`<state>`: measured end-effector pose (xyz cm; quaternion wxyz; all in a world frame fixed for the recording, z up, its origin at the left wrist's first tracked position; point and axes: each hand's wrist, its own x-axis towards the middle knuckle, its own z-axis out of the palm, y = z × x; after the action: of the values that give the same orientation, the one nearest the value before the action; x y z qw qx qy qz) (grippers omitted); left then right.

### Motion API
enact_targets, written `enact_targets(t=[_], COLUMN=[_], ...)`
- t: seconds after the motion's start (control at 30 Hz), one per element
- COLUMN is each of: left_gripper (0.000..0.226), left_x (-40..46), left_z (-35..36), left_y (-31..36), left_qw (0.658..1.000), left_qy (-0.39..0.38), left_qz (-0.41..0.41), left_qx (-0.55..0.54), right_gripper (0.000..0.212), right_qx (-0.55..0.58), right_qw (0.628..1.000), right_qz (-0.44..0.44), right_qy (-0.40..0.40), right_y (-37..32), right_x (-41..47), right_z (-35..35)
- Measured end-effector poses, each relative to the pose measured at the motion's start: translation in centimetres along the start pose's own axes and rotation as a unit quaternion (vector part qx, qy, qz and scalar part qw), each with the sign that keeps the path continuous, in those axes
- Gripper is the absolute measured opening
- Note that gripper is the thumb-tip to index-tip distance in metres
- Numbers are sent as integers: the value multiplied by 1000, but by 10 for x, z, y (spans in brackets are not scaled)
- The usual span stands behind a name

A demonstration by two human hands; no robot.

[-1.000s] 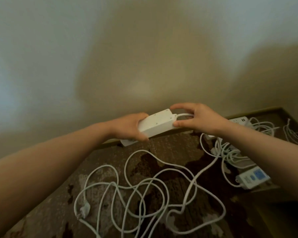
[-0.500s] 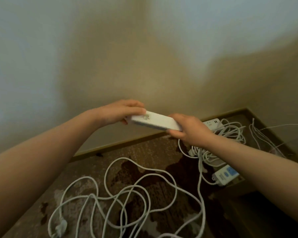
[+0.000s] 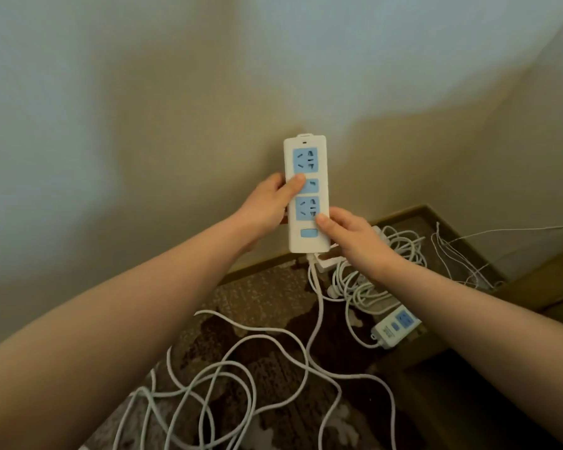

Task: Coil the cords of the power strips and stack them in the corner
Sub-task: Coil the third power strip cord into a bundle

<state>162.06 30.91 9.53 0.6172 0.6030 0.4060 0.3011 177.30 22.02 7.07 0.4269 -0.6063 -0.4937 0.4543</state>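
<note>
Left hand (image 3: 275, 198) gripping the power strip (image 3: 307, 193) at mid-body, thumb pressed on the face, fingers curled behind. Strip now upright and held against the wall, socket face toward the camera; half a second ago flat and edge-on between the hands, a second ago lying sideways with its plain back showing. Turned over and stood on end, in short. Right hand (image 3: 351, 237) pinching the lower right corner, thumb beside the switch. Cord (image 3: 319, 297) leaving the bottom end and dropping to the carpet (image 3: 257, 287), where it sprawls in loose, crossed loops, uncoiled.

Further right, in the corner: a second strip (image 3: 398, 324) with blue sockets lying on the floor, and a bundle of white cord (image 3: 371, 280) beside it, apparently around a third strip, though mostly hidden behind the right wrist. Thin wires (image 3: 458, 254) along the far skirting.

Judgement: strip reoriented for winding, cord end down; coiling of this one not yet begun, stacking outstanding. Tangled loops on the carpet likely to snag when drawn in.
</note>
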Motion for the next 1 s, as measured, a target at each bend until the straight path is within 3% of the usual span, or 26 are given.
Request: enact_targets(t=[0.07,0.13,0.27,0.37,0.6,0.73,0.87,1.0], left_gripper=[38,39,35,37,29,34,36,41], left_x=[-1,-1,-5,-7,-7,-9,-5,-3], left_z=[-3,-8,-15,-15,-29,-38,-33,-31], left_y=[-6,-12,-17,-23,-39,-53,-50,-46], left_qw=[1000,998,992,979,969,964,976,976], left_qy=[1,-2,-30,-68,-182,-186,-148,-157], left_qz=[-19,-39,-49,-49,-139,-189,-159,-147], left_qx=[16,41,114,185,95,31,26,25], right_gripper=[44,62,93,103,85,80,73,78], right_qx=[-122,-286,-544,-611,-648,-646,-606,-581], right_qw=[988,938,796,753,720,740,770,792], right_qz=[-71,-176,-263,-237,-226,-177,-181,-169], right_qy=[63,83,-24,-63,-103,-67,-85,-84], right_y=[-6,-15,-32,-34,-19,-10,-4,0], right_x=[-1,1,12,20,24,27,34,40], right_z=[-11,-22,-27,-24,-26,-38,-33,-35])
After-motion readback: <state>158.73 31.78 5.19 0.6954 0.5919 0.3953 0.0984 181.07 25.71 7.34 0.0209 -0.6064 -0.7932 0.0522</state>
